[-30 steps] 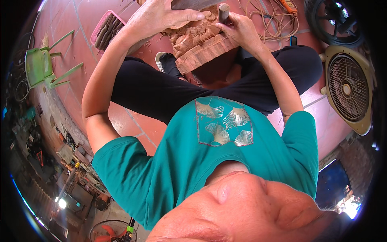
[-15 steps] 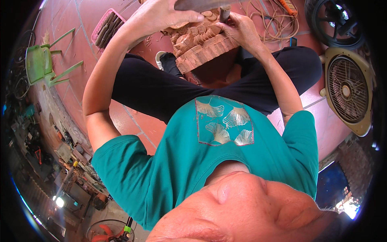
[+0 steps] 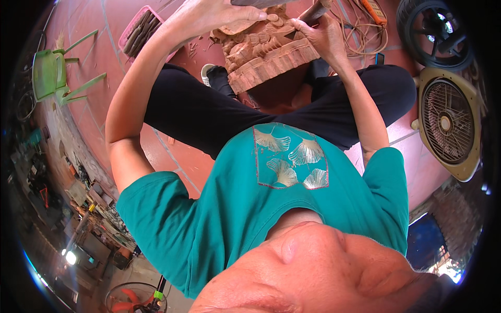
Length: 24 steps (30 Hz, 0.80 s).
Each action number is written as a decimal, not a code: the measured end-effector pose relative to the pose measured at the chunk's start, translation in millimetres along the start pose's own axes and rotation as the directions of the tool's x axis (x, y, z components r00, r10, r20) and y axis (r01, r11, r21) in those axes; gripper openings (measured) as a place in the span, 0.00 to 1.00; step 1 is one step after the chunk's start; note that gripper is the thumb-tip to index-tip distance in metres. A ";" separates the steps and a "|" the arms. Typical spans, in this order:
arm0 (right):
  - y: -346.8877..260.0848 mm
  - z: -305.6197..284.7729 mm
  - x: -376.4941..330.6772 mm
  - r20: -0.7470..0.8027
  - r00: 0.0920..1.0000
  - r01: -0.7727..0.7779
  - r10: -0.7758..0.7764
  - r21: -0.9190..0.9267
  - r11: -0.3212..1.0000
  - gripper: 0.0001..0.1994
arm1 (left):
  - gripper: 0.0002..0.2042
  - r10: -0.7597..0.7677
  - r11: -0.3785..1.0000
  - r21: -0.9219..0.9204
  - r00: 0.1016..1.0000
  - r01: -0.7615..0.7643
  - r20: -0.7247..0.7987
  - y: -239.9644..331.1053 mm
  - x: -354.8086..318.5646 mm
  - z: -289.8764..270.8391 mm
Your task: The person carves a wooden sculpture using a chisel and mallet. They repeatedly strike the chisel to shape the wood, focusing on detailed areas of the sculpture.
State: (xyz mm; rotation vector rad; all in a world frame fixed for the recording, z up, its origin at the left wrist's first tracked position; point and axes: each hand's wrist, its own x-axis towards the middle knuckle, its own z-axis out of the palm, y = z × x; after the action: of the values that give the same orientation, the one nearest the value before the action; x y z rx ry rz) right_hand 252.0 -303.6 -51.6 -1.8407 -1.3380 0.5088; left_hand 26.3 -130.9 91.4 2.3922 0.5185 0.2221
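A carved reddish wooden block (image 3: 266, 55) rests on my crossed legs in black trousers. My left hand (image 3: 219, 14) reaches over its top left, fingers closed on a grey flat tool (image 3: 261, 2) that the frame's top edge cuts off. My right hand (image 3: 319, 32) sits at the block's upper right corner, gripping a dark-handled chisel (image 3: 314, 10) that points down into the carving. The chisel's tip is hidden behind the fingers and the wood.
I sit on a red tile floor (image 3: 99, 36) strewn with wood chips. A pink basket of tools (image 3: 136, 32) and a green plastic chair (image 3: 56, 73) are to the left. A beige box fan (image 3: 449, 122), a black wheel-like fan (image 3: 433, 28) and coiled cord (image 3: 360, 34) lie on the right.
My right hand and the chisel have shifted slightly right along the block's top. My left hand with the grey tool stays above the carving.
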 end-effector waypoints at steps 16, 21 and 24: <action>-12.6 24.2 -11.9 -0.033 0.999 0.028 -0.022 0.180 0.983 0.13 | 0.26 0.027 0.999 0.036 0.998 -0.028 0.048 -3.7 -0.4 1.6; -9.1 25.5 -14.3 -0.041 0.998 0.064 -0.057 0.191 0.980 0.14 | 0.28 0.042 0.998 0.041 0.997 -0.045 0.060 -1.7 -1.4 -0.5; -12.2 23.9 -18.4 -0.015 0.999 0.041 -0.039 0.194 0.980 0.14 | 0.29 0.100 0.995 -0.005 0.994 -0.099 0.038 2.1 -2.4 -2.7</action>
State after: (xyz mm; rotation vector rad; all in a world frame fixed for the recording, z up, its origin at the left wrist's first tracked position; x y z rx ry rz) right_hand 221.0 -310.3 -58.9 -1.6519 -1.2684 0.5863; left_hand 24.0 -131.8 94.7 2.4173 0.3817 0.2207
